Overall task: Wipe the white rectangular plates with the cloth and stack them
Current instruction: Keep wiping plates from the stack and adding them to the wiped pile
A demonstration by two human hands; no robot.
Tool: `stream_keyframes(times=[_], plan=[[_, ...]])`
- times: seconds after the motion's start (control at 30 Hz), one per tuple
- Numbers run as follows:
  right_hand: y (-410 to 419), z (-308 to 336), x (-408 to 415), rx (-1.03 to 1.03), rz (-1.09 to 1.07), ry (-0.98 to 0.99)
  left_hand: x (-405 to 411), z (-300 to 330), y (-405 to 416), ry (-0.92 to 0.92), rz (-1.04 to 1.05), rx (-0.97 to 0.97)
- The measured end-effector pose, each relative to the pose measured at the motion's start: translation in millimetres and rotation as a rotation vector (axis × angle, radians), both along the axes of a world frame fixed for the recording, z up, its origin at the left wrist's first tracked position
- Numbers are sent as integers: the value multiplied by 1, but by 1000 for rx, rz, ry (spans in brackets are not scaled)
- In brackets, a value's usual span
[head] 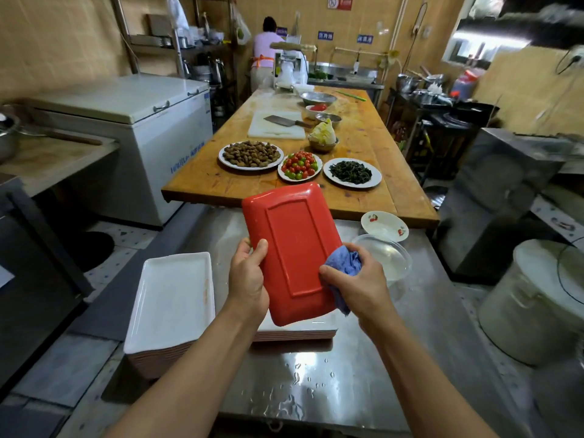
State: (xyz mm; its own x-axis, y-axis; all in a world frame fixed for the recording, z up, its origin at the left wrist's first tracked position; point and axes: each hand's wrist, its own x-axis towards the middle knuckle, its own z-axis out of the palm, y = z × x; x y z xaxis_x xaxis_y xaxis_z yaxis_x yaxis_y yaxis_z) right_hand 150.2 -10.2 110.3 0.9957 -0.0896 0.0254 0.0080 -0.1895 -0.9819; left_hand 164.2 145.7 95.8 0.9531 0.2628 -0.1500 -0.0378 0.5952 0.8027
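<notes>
Plate (pixel 295 248) held up over the steel counter (pixel 420 311), red underside toward the camera, tilted with its far end leaning left. Left hand (pixel 248 279) grips the plate's left long edge: thumb curled over the red back, other fingers hidden behind the plate. Right hand (pixel 357 279) clamps a blue cloth (pixel 346 263) against the plate's right edge, near the lower corner; thumb presses on the red surface at the cloth's lower edge, fingers bunched round the cloth. A tail of cloth hangs below the right thumb, past the plate's rim.

Left of the left hand, on the counter's edge: stack (pixel 172 298) of rectangular plates, white faces up, reddish rims showing down the side. Under the held plate, just beyond both wrists: second, lower stack (pixel 300 331), mostly covered.

Right of the right fingers: clear bowl (pixel 387 254), and past it a small cherry-print dish (pixel 384 226). Water drops on the counter between the forearms.

Beyond the fingers: wooden table (pixel 363 134) with dishes of peanuts (pixel 251 154), tomatoes (pixel 299 165) and greens (pixel 351 172).
</notes>
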Motion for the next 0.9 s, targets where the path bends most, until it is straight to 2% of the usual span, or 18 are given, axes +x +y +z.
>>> stream_keyframes(times=[0.1,0.13,0.23,0.3,0.4,0.5,0.57,0.73,0.9], plan=[[-7,4,5,43,40,-33,1,2,4,15,-151,36],[-10,5,6,25,56,-51,0,4,8,31,-209,100],[-24,14,7,-58,128,-83,3,15,28,50,-219,448],[-34,20,7,-112,218,-74,9,33,44,-19,-169,639],[-49,27,7,-140,362,-54,20,63,60,-118,-370,906],[-58,33,9,-175,449,-45,28,76,64,-120,-681,874],[-61,35,11,-197,457,-41,28,75,60,-148,-765,844],[-52,37,17,-396,410,-107,20,65,53,-135,-687,749],[-10,41,24,-545,306,-401,12,61,48,-118,-603,727]])
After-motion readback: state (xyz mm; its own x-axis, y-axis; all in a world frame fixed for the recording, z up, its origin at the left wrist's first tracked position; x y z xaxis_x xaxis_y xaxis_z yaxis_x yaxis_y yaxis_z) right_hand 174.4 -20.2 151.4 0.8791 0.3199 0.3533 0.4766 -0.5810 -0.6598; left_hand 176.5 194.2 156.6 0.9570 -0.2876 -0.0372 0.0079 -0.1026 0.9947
